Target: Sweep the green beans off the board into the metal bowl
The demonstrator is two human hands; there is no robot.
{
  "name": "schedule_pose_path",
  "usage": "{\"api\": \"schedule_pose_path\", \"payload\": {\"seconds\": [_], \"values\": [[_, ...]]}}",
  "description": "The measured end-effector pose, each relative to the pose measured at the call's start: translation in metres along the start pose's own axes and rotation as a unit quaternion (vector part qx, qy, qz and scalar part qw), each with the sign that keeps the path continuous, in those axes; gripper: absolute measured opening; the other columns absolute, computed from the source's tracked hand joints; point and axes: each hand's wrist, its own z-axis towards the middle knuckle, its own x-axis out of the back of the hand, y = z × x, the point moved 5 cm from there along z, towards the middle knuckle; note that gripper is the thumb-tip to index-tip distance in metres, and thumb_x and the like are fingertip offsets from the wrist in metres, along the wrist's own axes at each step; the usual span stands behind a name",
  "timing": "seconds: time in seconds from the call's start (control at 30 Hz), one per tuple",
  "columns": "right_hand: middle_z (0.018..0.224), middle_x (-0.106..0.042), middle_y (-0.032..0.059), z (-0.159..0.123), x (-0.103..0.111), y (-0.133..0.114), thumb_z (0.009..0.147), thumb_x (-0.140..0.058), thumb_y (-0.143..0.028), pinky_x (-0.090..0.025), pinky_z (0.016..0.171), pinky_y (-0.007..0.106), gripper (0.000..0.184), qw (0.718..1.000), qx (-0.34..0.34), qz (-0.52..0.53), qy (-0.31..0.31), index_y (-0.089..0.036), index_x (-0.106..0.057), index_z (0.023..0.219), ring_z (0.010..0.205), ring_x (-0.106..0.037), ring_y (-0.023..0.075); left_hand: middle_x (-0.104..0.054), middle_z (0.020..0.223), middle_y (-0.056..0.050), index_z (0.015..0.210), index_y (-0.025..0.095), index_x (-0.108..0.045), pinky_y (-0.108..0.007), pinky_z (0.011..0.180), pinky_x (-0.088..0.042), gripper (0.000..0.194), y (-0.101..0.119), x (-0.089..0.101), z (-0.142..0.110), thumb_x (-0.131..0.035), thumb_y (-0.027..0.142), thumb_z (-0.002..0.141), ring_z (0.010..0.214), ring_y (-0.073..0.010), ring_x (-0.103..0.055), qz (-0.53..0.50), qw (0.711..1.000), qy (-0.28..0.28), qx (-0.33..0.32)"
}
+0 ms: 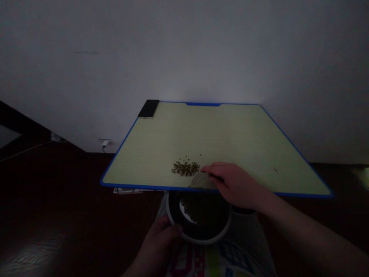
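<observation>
My left hand (164, 234) grips the near-left rim of a round pan (198, 239), dark inside with a pale rim. The pan sits just below the table's front edge, above my lap, with many small green beans (201, 207) in it. My right hand (230, 181) is closed on a pale, flat, round-edged piece with a ridged pattern (201, 180), pressed near the table's front edge. What exactly this piece is cannot be made out. Just left of it lies a loose pile of small greenish-brown beans (186, 168), a few scattered behind.
The pale table (225, 134) has a blue rim and stands against a grey wall (184, 50). A black phone (148, 109) lies at its far-left corner. A small dark speck (275, 169) is on the right side. A plugged-in charger (105, 143) shows low on the wall.
</observation>
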Motion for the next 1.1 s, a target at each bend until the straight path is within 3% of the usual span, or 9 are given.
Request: {"api": "schedule_pose_path", "payload": {"seconds": [0.33, 0.5, 0.9, 1.1], "values": [[0.121, -0.085, 0.0130, -0.004, -0.002, -0.003, 0.099, -0.053, -0.009, -0.064, 0.101, 0.041, 0.041, 0.999, 0.033, 0.034, 0.008, -0.017, -0.081, 0.128, 0.113, -0.081, 0.0253, -0.092, 0.092, -0.015, 0.095, 0.016, -0.092, -0.052, 0.111, -0.058, 0.022, 0.001, 0.003, 0.004, -0.090, 0.017, 0.073, 0.111, -0.0402, -0.084, 0.017, 1.000, -0.005, -0.010], [0.121, -0.084, 0.0177, 0.000, -0.002, 0.002, 0.100, -0.050, -0.012, -0.065, 0.099, 0.046, 0.041, 0.999, 0.012, 0.003, 0.030, -0.011, -0.079, 0.130, 0.109, -0.081, 0.0289, -0.091, 0.089, -0.014, 0.093, 0.017, -0.092, -0.052, 0.110, -0.059, 0.022, -0.001, 0.006, 0.004, -0.092, 0.016, 0.071, 0.108, -0.0399, -0.085, 0.007, 1.000, 0.010, -0.003], [0.121, -0.085, 0.0136, 0.001, -0.002, -0.001, 0.100, -0.050, -0.011, -0.064, 0.099, 0.044, 0.042, 0.998, 0.063, 0.028, -0.011, -0.017, -0.080, 0.130, 0.111, -0.080, 0.0263, -0.091, 0.090, -0.016, 0.093, 0.015, -0.091, -0.055, 0.109, -0.058, 0.024, -0.001, 0.009, 0.005, -0.094, 0.020, 0.070, 0.110, -0.0426, -0.083, 0.011, 1.000, 0.012, -0.005], [0.115, -0.085, 0.0130, -0.018, 0.011, 0.013, 0.103, -0.049, -0.016, -0.066, 0.093, 0.042, 0.038, 1.000, 0.019, 0.015, 0.007, -0.018, -0.080, 0.126, 0.105, -0.081, 0.0250, -0.091, 0.090, -0.015, 0.093, 0.015, -0.091, -0.055, 0.111, -0.058, 0.020, 0.003, 0.007, 0.003, -0.091, 0.018, 0.073, 0.111, -0.0416, -0.084, 0.003, 1.000, 0.001, -0.009]]}}
